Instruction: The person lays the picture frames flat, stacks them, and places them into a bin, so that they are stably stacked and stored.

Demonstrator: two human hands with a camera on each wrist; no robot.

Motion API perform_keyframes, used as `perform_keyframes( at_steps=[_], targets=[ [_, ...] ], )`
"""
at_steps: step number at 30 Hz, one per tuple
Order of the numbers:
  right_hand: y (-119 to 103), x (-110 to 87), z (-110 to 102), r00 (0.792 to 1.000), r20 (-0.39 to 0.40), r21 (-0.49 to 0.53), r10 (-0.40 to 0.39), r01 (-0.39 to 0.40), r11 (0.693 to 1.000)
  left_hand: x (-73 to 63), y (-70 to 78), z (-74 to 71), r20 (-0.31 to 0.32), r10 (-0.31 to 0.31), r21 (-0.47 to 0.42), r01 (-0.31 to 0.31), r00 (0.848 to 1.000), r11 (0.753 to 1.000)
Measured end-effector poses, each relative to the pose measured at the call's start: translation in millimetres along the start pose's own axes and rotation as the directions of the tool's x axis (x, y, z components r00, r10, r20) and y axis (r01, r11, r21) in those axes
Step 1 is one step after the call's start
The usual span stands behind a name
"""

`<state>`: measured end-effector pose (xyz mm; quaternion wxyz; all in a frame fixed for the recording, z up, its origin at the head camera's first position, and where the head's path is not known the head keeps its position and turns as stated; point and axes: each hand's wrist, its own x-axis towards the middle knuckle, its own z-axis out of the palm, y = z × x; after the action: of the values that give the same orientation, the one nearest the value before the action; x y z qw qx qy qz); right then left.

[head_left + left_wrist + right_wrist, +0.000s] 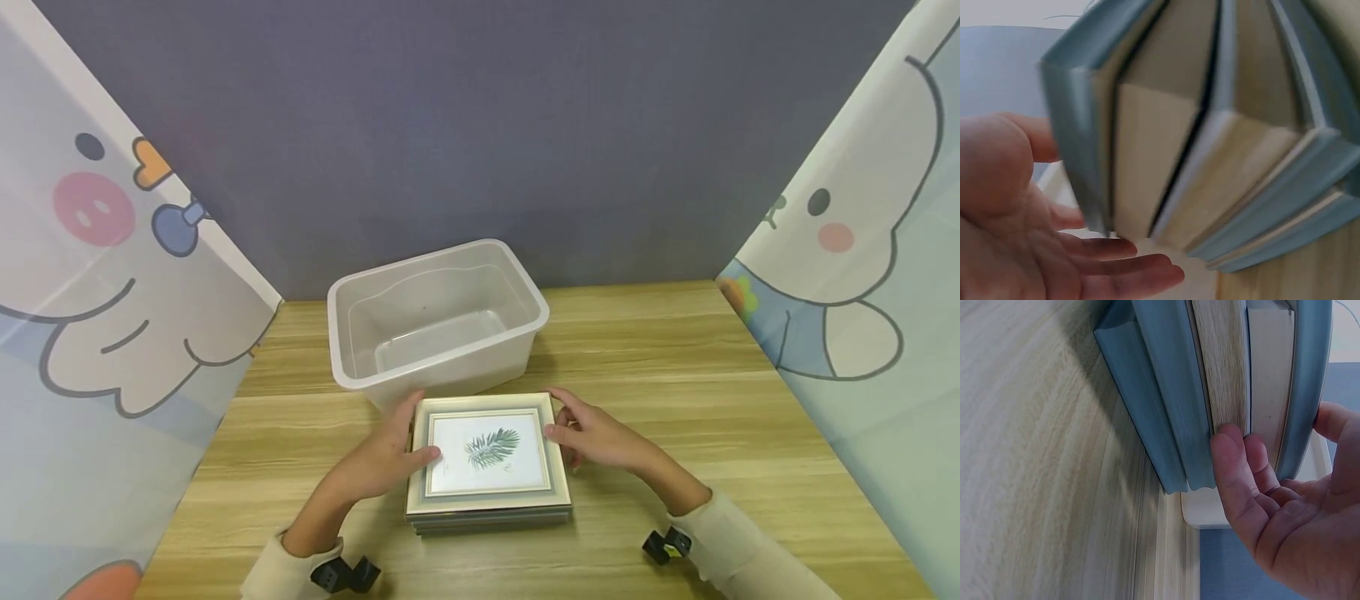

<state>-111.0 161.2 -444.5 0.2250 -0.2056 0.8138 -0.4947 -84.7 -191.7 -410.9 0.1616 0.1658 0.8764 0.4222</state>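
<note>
A stack of picture frames [491, 522] lies flat on the wooden table. The top picture frame [487, 450] has a pale gold and grey-blue border around a print of a green leaf. My left hand [378, 458] holds its left side, thumb over the border and fingers along the edge. On the right side, my right hand [600, 437] has its thumb on the border. The fingers of that right hand [1300, 512] bend against the side of the stack, touching a wood-coloured layer. Blue, wood-toned and white edges [1079, 144] show in the left wrist view.
Just behind the stack stands a light grey plastic bin [450, 371], nothing seen inside. A dark grey panel [480, 133] rises at the table's back edge. Cartoon-printed sheets [135, 350] flank both sides. The wooden table [660, 367] extends left and right of the stack.
</note>
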Motion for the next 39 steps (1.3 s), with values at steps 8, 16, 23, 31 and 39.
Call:
perform_keyframes(
  at_steps=[8,16,23,31,39],
  targets=[
    [0,0.9,0,1.000,0.003,0.004,0.012,-0.012,1.000,1.5,-7.7,6.2,0.015,-0.061,-0.060,0.061,0.998,0.996],
    [1,0.5,1,1.000,-0.003,0.020,0.025,-0.025,0.999,0.7,-18.0,6.3,0.035,-0.063,-0.174,0.068,0.997,0.982],
    [2,0.8,2,1.000,-0.009,0.012,0.023,-0.023,1.000,-0.5,-23.1,6.4,0.060,-0.076,-0.267,0.090,0.995,0.959],
    [2,2.0,3,0.999,-0.012,0.019,0.045,-0.044,0.999,-2.7,-30.3,2.8,0.131,-0.006,-0.342,0.051,0.991,0.938],
    [2,1.7,3,0.998,-0.013,0.019,0.057,-0.056,0.998,-4.4,-32.8,0.0,0.161,-0.109,-0.378,0.163,0.981,0.911]
  ],
)
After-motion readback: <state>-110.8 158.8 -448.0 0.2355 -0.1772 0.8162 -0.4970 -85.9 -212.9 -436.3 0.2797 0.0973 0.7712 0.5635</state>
